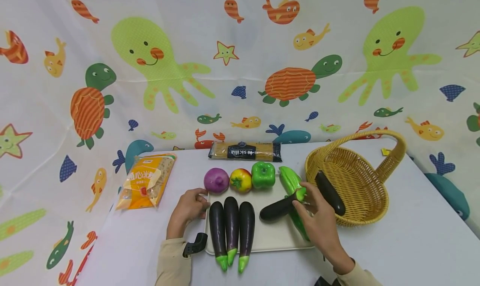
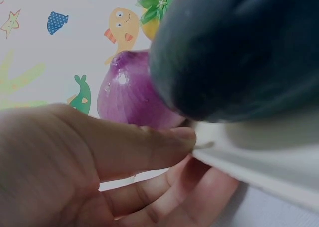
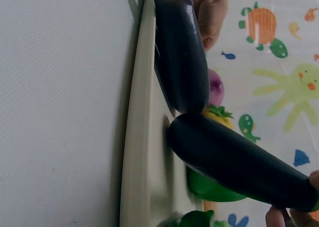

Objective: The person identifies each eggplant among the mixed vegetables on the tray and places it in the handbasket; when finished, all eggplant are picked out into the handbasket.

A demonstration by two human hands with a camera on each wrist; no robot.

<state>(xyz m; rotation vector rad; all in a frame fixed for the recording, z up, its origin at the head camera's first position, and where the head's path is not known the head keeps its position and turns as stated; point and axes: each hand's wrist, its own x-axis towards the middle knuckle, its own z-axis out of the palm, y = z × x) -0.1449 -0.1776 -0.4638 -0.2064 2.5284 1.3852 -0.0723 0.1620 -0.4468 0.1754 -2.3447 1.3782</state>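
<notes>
My right hand [image 1: 318, 217] pinches an eggplant [image 1: 276, 210] by its green stem end, holding it over the right part of a cream tray [image 1: 268, 243]. Beneath it, a long green vegetable [image 1: 289, 178] lies across the tray's right side. With thumb and fingers, my left hand [image 2: 149, 172] grips the tray's left rim. Three eggplants [image 1: 231, 227] lie side by side on the tray's left, their green stems hanging over the near edge. Along the far edge sit a purple onion [image 1: 216, 180], a red-yellow fruit with a green leafy top [image 1: 241, 180] and a green bell pepper [image 1: 263, 175].
A wicker basket [image 1: 360, 219] with a tall handle stands right of the tray, with another dark eggplant [image 1: 330, 193] inside. Behind the tray lies a pasta pack [image 1: 244, 151]. An orange food bag [image 1: 147, 181] is at the left. A patterned cloth [image 1: 240, 69] hangs behind the table.
</notes>
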